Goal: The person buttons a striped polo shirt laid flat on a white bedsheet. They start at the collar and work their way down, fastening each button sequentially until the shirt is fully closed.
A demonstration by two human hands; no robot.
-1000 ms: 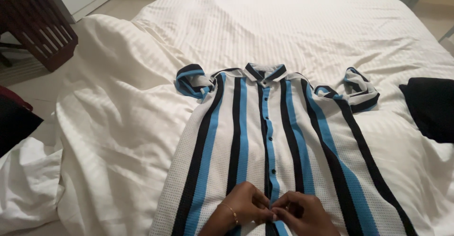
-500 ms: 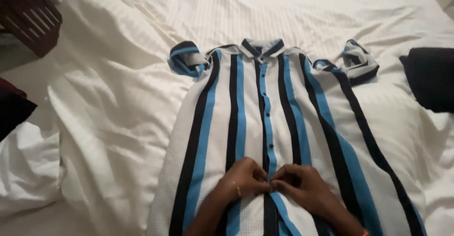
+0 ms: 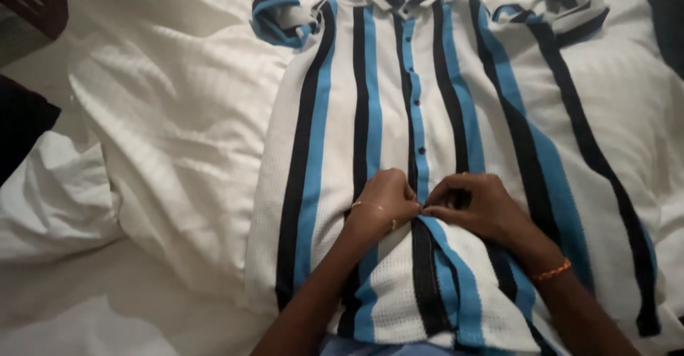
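Four buttons above look fastened | my left hand (image 3: 381, 203) and right hand (image 3: 479, 205) pinch the striped shirt's (image 3: 463, 99) placket (image 3: 415, 114) mid-front | hem below hangs open

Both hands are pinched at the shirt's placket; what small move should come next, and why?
Probably finish this button, then shift down: left hand and right hand meet at the placket of the shirt, buttons above look closed, and the front below spreads open.

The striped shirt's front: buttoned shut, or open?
Partly buttoned: the striped shirt is closed above the left hand and right hand, parted below them.
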